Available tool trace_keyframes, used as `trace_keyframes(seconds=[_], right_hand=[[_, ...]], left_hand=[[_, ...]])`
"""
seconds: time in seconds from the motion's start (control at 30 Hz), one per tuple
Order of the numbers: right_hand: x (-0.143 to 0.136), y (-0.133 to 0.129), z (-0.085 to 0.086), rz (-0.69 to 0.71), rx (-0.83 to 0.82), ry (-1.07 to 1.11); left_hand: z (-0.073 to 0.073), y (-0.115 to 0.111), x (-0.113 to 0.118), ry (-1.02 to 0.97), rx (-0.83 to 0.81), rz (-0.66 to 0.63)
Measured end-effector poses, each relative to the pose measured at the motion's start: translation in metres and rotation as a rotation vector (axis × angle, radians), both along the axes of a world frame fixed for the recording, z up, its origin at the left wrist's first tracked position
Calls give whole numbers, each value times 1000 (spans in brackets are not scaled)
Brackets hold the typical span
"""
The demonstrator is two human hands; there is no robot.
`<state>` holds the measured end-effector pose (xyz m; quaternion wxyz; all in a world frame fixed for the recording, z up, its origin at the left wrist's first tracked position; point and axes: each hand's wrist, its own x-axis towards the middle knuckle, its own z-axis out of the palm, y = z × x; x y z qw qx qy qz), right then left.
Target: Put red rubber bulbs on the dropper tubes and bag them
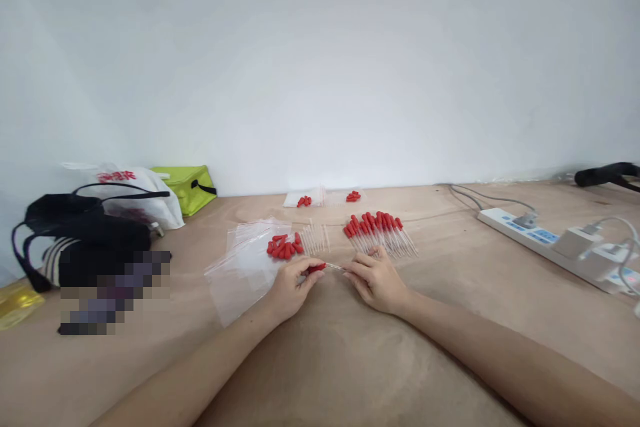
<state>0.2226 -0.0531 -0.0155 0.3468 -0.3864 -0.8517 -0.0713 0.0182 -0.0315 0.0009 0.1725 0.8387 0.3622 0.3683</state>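
Observation:
Between the fingertips of my left hand [293, 285] is a red rubber bulb [318, 267]. My right hand [376, 280] pinches a thin clear dropper tube [334, 267], whose left end meets the bulb; how deep it sits inside I cannot tell. Beyond my right hand lies a row of droppers [380, 230] with red bulbs fitted on clear tubes. A pile of loose red bulbs [285, 247] rests past my left hand, partly on clear zip bags [245, 273]. Bare tubes [315, 237] lie side by side just right of that pile.
Two small bags with red bulbs [304, 201] lie near the wall. On the left are a black bag [95, 233], a white plastic bag [150, 193], a lime-green bag [190, 190] and a pixelated object [115, 293]. A power strip [530, 233] with chargers and cables is at right.

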Motion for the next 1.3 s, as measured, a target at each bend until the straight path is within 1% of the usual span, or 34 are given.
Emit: trace_keyframes(seconds=[0.13,0.3,0.47,0.57,0.7,0.83,0.93,1.03,1.1,1.3], right_hand=[[0,1,1,64,-29,1],[2,3,4,121,-109,-14],[5,4,8,151,-168,-70],[5,3,9,117,-151,-128],[5,3,8,54,-69,-214],[4,2,8,35,-28,-241],[7,2,10,68,-65,-190],[10,3,10,124,-160,-99],[11,4,9,138,-206,-69],[7,2,5,58,-203,-106]], left_hand=[[1,-1,0,-7,34,-7],[-1,-1,-2,-11,67,-117],[0,-4,-3,58,53,-208],[1,-6,-3,100,60,-208],[0,-5,-3,133,76,-187],[1,-4,-4,147,96,-184],[4,-4,-5,143,90,-192],[7,-3,-6,123,72,-204],[8,-3,-6,101,67,-206],[6,-5,-4,64,92,-173]])
